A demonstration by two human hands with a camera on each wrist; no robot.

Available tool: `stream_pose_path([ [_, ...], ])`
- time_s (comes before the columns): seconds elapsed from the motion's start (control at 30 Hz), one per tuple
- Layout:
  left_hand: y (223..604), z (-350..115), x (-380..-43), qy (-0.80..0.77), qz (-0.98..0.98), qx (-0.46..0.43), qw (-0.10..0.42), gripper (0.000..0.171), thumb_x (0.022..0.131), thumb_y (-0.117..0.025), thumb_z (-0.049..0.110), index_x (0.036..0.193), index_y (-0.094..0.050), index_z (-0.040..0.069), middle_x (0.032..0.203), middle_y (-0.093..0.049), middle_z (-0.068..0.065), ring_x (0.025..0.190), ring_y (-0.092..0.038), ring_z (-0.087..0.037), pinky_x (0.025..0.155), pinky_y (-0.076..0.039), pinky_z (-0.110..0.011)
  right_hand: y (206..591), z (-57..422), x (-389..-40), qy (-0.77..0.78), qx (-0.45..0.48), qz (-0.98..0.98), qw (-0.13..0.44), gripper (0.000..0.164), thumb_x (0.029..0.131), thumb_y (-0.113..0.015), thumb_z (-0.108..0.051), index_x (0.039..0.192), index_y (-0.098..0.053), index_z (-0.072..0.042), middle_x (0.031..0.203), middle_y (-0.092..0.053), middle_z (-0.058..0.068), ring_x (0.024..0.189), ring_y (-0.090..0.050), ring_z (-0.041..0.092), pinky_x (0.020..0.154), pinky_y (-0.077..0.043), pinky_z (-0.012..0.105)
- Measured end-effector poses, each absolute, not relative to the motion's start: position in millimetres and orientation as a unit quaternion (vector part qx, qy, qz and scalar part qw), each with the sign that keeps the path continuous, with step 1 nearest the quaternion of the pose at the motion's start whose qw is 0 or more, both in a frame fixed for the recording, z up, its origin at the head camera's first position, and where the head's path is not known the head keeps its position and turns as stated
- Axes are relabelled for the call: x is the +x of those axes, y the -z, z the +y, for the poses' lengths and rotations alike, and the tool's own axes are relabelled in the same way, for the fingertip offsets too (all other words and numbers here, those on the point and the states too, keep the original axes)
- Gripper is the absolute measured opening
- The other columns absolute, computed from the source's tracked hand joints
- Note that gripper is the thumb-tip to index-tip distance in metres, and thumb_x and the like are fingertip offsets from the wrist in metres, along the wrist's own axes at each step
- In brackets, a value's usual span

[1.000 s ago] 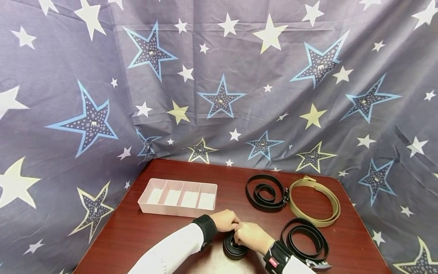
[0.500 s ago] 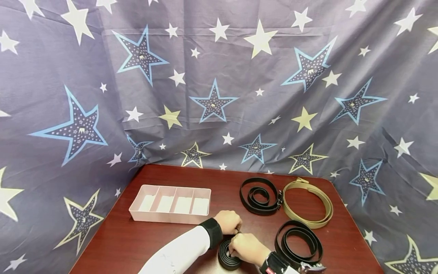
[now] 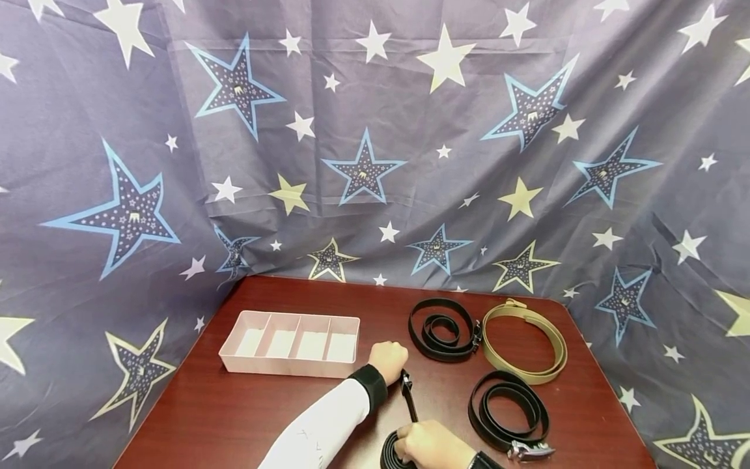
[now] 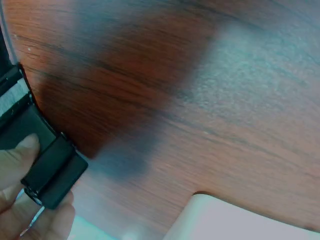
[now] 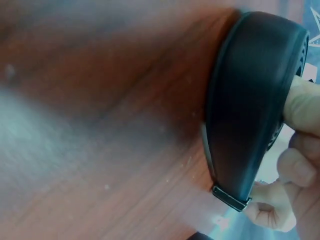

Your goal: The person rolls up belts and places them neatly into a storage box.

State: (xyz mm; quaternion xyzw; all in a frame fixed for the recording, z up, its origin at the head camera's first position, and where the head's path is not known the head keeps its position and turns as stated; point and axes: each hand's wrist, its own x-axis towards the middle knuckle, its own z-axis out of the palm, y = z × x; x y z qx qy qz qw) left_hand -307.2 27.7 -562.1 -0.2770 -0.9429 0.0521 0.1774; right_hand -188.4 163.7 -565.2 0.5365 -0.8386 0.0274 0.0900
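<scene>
A black belt (image 3: 411,405) runs between my two hands, mostly rolled into a tight coil at the table's front. My left hand (image 3: 388,362) pinches its buckle end, which stretches away from the coil. In the left wrist view, thumb and fingers hold the black end piece (image 4: 55,170) with a bit of metal under it. My right hand (image 3: 435,444) grips the coil, with fingers in its middle. The right wrist view shows the coil (image 5: 252,95) standing on edge on the wood, a loop (image 5: 231,198) at its lower end.
A pink tray (image 3: 287,367) with several compartments stands at left. To the right lie a coiled black belt (image 3: 441,357), a tan belt (image 3: 559,332) and another black belt (image 3: 480,426) with a silver buckle (image 3: 529,449). A star-patterned cloth (image 3: 351,98) hangs behind the red-brown table (image 3: 193,404).
My left hand has moved away from the right hand, drawing the belt's buckle end off the coil. The right hand and coil have shifted slightly toward the front. The head view has shifted too.
</scene>
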Motion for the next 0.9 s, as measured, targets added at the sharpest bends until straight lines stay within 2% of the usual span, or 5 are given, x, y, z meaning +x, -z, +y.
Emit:
stream_pose_path([
  [0.17,561.0,23.2,-305.0,-0.051,-0.947,-0.264,0.174,0.013,0.076,-0.071,0.016,0.065,-0.067,0.021,0.067,-0.067,0.003,0.059,-0.063,-0.015,0.047,-0.049,-0.035,561.2,169.4,-190.6,-0.059,0.469,-0.878,0.071,0.022,0.073,-0.075,-0.013,0.065,-0.058,-0.026,0.067,-0.050,-0.017,0.057,-0.042,-0.008,0.051,-0.034,0.009],
  [0.33,553.5,8.7,-286.9,-0.009,-0.976,-0.199,0.092,0.013,0.072,-0.074,0.017,0.062,-0.065,0.019,0.066,-0.068,0.000,0.059,-0.064,-0.018,0.047,-0.049,-0.038,559.0,180.2,-210.6,-0.102,0.345,-0.932,0.039,0.027,0.069,-0.075,-0.006,0.061,-0.056,-0.022,0.062,-0.050,-0.016,0.055,-0.044,-0.004,0.049,-0.037,0.017],
  [0.47,553.4,-8.0,-263.4,0.037,-0.981,-0.184,0.048,0.017,0.064,-0.079,0.021,0.064,-0.062,0.022,0.064,-0.066,0.000,0.058,-0.063,-0.020,0.046,-0.047,-0.039,559.9,180.9,-228.1,-0.140,0.326,-0.935,0.002,0.027,0.069,-0.071,-0.001,0.059,-0.056,-0.021,0.058,-0.049,-0.017,0.054,-0.042,-0.004,0.050,-0.036,0.016],
  [0.73,553.2,-10.4,-230.3,0.048,-0.968,-0.232,0.081,0.014,0.072,-0.074,0.019,0.080,-0.063,0.019,0.064,-0.065,-0.003,0.057,-0.063,-0.021,0.044,-0.045,-0.036,561.0,172.8,-237.8,-0.128,0.337,-0.933,0.004,0.027,0.067,-0.072,-0.002,0.058,-0.055,-0.022,0.057,-0.047,-0.017,0.053,-0.041,-0.003,0.050,-0.035,0.016],
  [0.9,541.8,-11.4,-224.2,0.061,-0.948,-0.310,-0.044,0.025,0.076,-0.078,0.029,0.078,-0.062,0.010,0.070,-0.064,-0.002,0.064,-0.063,-0.014,0.057,-0.050,-0.028,558.7,172.7,-236.6,-0.125,0.343,-0.931,-0.002,0.027,0.067,-0.072,-0.001,0.059,-0.056,-0.021,0.060,-0.048,-0.017,0.054,-0.042,-0.003,0.050,-0.035,0.016],
])
